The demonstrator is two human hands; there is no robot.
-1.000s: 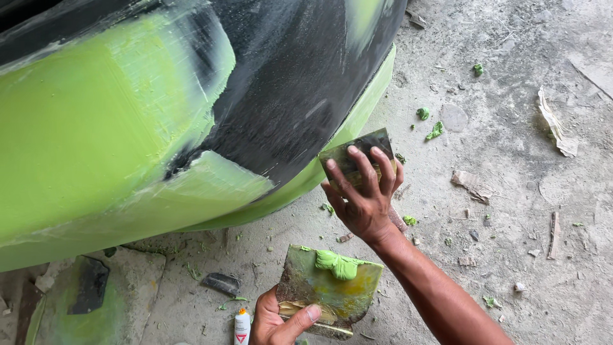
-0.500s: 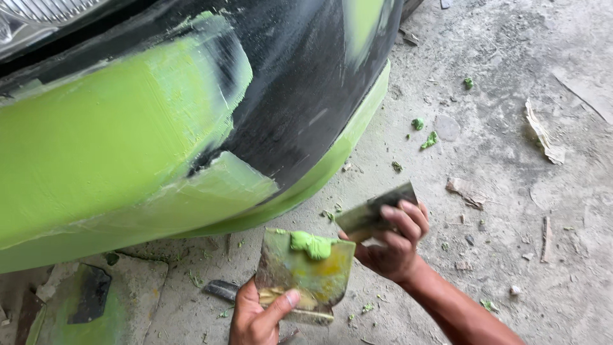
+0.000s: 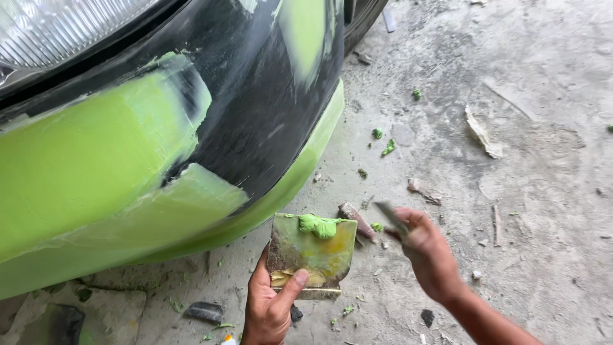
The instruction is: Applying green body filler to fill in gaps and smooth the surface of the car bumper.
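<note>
A black car bumper (image 3: 255, 108) fills the upper left, broad bands of bright green filler (image 3: 96, 166) spread across its face and along its lower lip, with a bare dark patch left between them. Under it lies a rough concrete floor (image 3: 543, 191), littered with green crumbs and scraps of old filler.

Below the bumper's lip the left hand (image 3: 271, 303) holds a square mixing board (image 3: 313, 252), thumb clamped over its near edge and fingers beneath, the board tilted slightly toward the camera. A lump of fresh green putty (image 3: 319, 225) sits at the board's far edge.

The right hand (image 3: 431, 252) is just right of the board, its grip closed around a thin flat spreader (image 3: 393, 217) whose blade is blurred and points toward the lump without touching it.

To load the blade well, it seems best to keep the board steady and level enough that the lump cannot slide, take putty with one edge of the spreader in a shallow scoop, and gather a modest, even bead rather than a thick blob that would drop to the floor.
</note>
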